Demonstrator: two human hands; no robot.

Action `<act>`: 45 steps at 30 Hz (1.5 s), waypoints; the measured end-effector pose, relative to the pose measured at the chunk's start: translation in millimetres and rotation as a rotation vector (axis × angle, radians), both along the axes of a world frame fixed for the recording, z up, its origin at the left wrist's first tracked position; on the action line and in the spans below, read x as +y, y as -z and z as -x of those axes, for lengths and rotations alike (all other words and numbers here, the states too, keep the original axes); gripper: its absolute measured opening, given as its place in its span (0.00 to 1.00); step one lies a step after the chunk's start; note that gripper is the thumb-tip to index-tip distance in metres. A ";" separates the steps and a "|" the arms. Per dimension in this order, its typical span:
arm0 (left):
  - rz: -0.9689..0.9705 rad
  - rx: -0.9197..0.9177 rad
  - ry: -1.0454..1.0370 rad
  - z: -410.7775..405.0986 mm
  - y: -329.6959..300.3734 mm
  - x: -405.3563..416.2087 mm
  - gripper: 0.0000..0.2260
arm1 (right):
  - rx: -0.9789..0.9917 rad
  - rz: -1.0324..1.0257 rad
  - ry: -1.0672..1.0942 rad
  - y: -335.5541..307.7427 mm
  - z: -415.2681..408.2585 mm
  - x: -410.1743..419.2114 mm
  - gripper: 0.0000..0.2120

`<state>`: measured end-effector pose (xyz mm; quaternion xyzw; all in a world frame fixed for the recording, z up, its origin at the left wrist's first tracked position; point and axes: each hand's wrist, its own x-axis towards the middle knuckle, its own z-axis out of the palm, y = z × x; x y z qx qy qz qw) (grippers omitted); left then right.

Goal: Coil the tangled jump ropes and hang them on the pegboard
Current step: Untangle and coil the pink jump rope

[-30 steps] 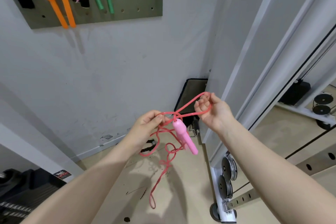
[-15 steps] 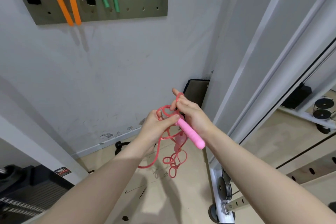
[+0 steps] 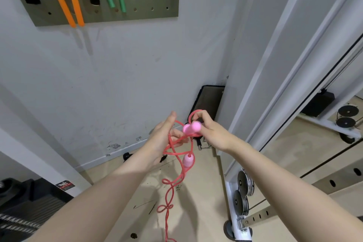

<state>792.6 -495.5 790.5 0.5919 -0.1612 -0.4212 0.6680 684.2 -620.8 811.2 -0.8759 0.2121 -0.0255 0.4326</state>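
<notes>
Centrally, a pink jump rope (image 3: pixel 172 165) is held in front of the white wall (image 3: pixel 117 84). One pink handle (image 3: pixel 191 127) is gripped by the curled fingers of the right hand (image 3: pixel 210 133). Cord loops are draped over the left hand (image 3: pixel 163 139), its fingers nearly straight, thumb up. A second handle (image 3: pixel 188 160) hangs below; knotted cord trails toward the floor (image 3: pixel 196 212). Other ropes are hung on the pegboard (image 3: pixel 149 6) above.

Both hands (image 3: pixel 211 133) hold tangled pink jump rope (image 3: pixel 172 163).
</notes>
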 end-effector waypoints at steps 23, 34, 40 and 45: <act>-0.340 -0.545 0.356 -11.9 -0.4 3.9 0.10 | 0.196 0.113 0.075 4.1 0.3 -38.7 0.18; -0.352 -0.765 0.276 -12.4 3.1 -9.3 0.13 | 0.139 -0.456 0.426 0.5 3.4 -30.4 0.06; 0.002 -0.370 0.008 -1.3 -13.2 -16.7 0.14 | -0.141 -0.793 0.819 12.7 -5.1 -29.0 0.12; 0.116 -0.413 -0.042 -13.3 -29.3 -13.3 0.19 | -0.199 -0.822 1.062 23.4 12.9 -51.3 0.10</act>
